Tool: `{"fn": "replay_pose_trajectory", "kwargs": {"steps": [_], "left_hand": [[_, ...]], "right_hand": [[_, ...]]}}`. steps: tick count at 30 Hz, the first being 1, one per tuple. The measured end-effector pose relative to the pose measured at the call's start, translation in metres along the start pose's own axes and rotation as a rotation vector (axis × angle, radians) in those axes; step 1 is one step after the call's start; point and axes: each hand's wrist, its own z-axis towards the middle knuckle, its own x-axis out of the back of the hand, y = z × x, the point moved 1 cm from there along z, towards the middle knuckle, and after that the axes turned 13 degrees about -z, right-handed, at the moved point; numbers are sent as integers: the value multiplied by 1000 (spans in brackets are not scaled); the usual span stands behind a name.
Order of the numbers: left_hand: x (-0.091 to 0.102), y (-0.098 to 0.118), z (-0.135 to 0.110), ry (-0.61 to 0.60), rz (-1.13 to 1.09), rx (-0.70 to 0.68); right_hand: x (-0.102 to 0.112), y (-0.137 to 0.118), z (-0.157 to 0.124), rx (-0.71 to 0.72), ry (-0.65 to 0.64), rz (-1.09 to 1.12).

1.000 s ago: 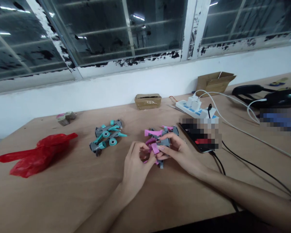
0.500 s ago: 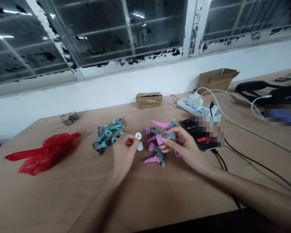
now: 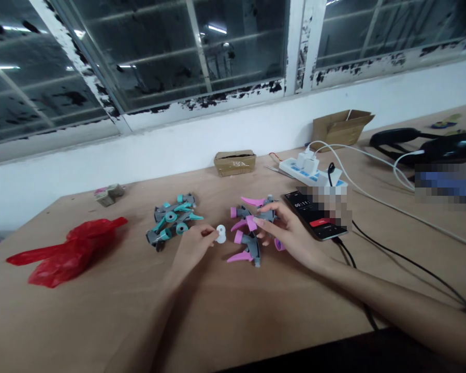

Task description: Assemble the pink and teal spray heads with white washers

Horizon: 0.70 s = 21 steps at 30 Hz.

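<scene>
My left hand (image 3: 196, 243) pinches a small white washer (image 3: 221, 229) with a hole in its middle. Another pale round piece (image 3: 221, 238) shows just below it; whether that lies on the table I cannot tell. My right hand (image 3: 285, 228) has its thumb and fingers closed round a grey and pink trigger spray head (image 3: 251, 223), its pink collar pointing left. Several more pink and grey heads (image 3: 248, 248) lie around and under the right hand, partly covered by it. Left of them, close to my left hand, is a cluster of teal and grey trigger spray heads (image 3: 171, 217).
A red plastic bag (image 3: 77, 248) lies at the left. Along the wall are a small cardboard box (image 3: 235, 163), a power strip (image 3: 310, 176) with plugs and an open carton (image 3: 337, 129). A phone (image 3: 314, 215) and cables border my right hand.
My left hand has lowered slightly with the washer, which now overlaps the pale piece below. The right hand keeps the spray head, a little lower. The whole view has shifted slightly.
</scene>
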Motion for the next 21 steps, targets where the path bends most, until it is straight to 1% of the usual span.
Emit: {"fn": "replay_pose_trajectory", "kwargs": {"steps": [3,6,10,12,13,15,17,19,21], "left_hand": [[3,-4,3,-25,8,43],[5,-6,3,-13,61,54],[8,-5,4,91,129,19],[7,-3,3,149,130,-36],[6,-2,3,155,119,-80],[2,-1,2,92,96,-192],[-2,-2,1,-25,100,-290],[-4,-2,1,-112,122,-347],[-4,-3,1,-137,115,-359]], "right_hand": [[-1,3,0,11,-16,-20],[-2,11,0,35,-45,-27],[-3,14,2,56,-43,-52],[-2,12,2,69,-23,-91],[-1,11,2,77,-14,-110],[0,10,3,94,-1,-152],[1,9,2,123,16,-211],[1,9,2,169,38,-288],[1,9,1,220,62,-361]]}}
